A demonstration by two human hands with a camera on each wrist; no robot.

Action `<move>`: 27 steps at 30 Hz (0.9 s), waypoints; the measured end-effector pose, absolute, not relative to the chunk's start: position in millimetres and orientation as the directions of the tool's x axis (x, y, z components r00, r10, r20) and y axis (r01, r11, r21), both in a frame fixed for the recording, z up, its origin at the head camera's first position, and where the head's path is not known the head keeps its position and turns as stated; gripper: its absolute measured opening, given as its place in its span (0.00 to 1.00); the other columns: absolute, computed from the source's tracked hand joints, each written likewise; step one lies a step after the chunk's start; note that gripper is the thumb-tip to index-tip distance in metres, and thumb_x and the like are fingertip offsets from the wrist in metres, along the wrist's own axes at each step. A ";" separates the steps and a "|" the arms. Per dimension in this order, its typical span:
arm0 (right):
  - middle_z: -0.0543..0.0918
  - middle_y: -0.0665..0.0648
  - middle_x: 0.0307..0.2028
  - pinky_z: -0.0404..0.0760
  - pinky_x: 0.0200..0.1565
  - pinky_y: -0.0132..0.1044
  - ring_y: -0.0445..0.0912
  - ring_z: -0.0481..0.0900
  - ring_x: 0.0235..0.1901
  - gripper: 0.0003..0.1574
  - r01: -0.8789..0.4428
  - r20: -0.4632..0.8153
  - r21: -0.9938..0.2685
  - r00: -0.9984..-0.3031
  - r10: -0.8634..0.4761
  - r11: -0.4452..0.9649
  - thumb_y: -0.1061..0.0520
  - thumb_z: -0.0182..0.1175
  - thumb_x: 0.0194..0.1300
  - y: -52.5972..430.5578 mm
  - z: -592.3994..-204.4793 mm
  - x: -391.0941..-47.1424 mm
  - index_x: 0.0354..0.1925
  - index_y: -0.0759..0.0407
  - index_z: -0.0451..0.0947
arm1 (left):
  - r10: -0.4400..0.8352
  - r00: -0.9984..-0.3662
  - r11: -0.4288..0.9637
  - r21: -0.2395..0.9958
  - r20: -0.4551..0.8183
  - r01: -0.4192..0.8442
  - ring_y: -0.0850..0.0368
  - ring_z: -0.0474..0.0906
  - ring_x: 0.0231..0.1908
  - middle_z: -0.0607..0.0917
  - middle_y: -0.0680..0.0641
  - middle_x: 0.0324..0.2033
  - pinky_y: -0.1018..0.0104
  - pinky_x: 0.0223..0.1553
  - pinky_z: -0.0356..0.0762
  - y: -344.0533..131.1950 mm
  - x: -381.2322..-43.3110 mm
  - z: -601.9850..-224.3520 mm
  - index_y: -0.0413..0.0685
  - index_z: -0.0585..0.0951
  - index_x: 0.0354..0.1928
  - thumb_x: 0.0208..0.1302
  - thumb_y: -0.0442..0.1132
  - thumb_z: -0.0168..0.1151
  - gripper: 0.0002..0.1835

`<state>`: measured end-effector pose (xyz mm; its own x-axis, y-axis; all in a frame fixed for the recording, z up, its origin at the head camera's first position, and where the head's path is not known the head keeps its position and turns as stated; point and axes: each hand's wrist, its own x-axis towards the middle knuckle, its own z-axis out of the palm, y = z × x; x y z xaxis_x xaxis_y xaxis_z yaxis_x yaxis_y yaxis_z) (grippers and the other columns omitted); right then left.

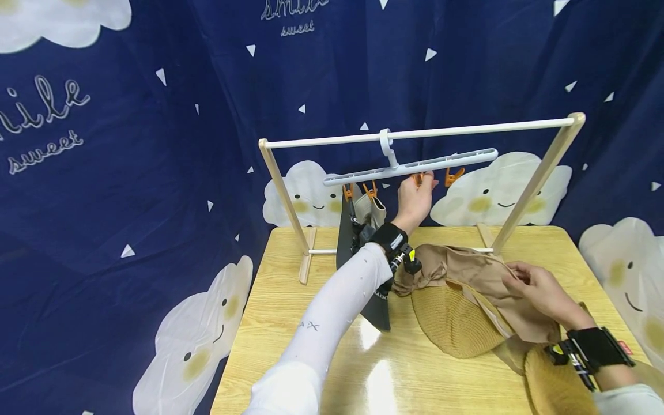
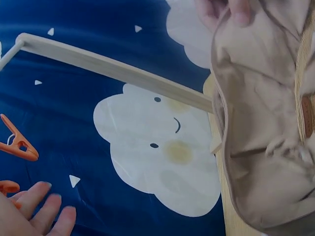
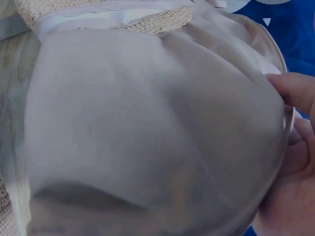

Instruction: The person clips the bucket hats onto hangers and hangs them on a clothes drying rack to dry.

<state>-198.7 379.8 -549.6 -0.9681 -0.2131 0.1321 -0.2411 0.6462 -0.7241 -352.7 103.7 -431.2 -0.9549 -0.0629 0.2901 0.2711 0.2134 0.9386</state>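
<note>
My left hand (image 1: 415, 199) reaches up under the white hanger (image 1: 410, 169) and pinches an orange clip (image 2: 9, 187). In the left wrist view its other fingers spread out beside that clip. A second orange clip (image 1: 454, 176) hangs free to the right. My right hand (image 1: 542, 291) pinches the edge of a beige cloth sun hat (image 1: 482, 268) with a woven straw brim (image 1: 456, 323). The right wrist view shows the thumb on the cloth near its hem. Left of my left hand, a dark hat (image 1: 346, 230) hangs from the hanger by orange clips, partly hidden by my forearm.
The hanger hooks over the white rail of a wooden-legged rack (image 1: 539, 178) on the wooden table (image 1: 280, 311). Another straw piece (image 1: 552, 386) lies at the front right, partly under my right wrist. A dark blue curtain with clouds (image 1: 181, 144) stands behind.
</note>
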 end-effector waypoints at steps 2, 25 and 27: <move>0.87 0.64 0.42 0.77 0.29 0.31 0.32 0.78 0.33 0.26 -0.221 0.107 -0.742 -0.971 -0.215 0.633 0.58 0.58 0.80 379.6 -548.2 -198.2 0.65 0.77 0.72 | -0.054 -0.954 0.280 0.921 0.296 0.270 0.68 0.83 0.32 0.91 0.52 0.32 0.78 0.32 0.72 102.3 -352.6 -431.1 0.47 0.88 0.34 0.80 0.50 0.52 0.21; 0.85 0.58 0.33 0.73 0.26 0.29 0.32 0.74 0.26 0.23 -0.250 0.134 -0.754 -0.964 -0.229 0.607 0.63 0.56 0.79 356.7 -528.2 -195.5 0.62 0.80 0.70 | 0.121 -0.986 0.437 0.885 0.117 0.158 0.56 0.77 0.25 0.80 0.53 0.18 0.67 0.31 0.68 89.0 -340.4 -405.2 0.51 0.77 0.24 0.83 0.55 0.43 0.28; 0.87 0.63 0.38 0.76 0.29 0.27 0.31 0.78 0.30 0.22 -0.252 0.154 -0.747 -0.966 -0.209 0.615 0.63 0.56 0.79 352.6 -524.3 -195.0 0.62 0.80 0.71 | 0.120 -0.987 0.463 0.873 0.111 0.155 0.57 0.78 0.28 0.81 0.53 0.18 0.67 0.35 0.69 87.8 -339.1 -403.5 0.51 0.77 0.26 0.83 0.56 0.42 0.28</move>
<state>-195.0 352.6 -524.3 -0.9657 -0.2091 0.1536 -0.2521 0.6154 -0.7468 -339.1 87.8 -403.5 -0.9865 0.1203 0.1110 0.1547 0.4629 0.8728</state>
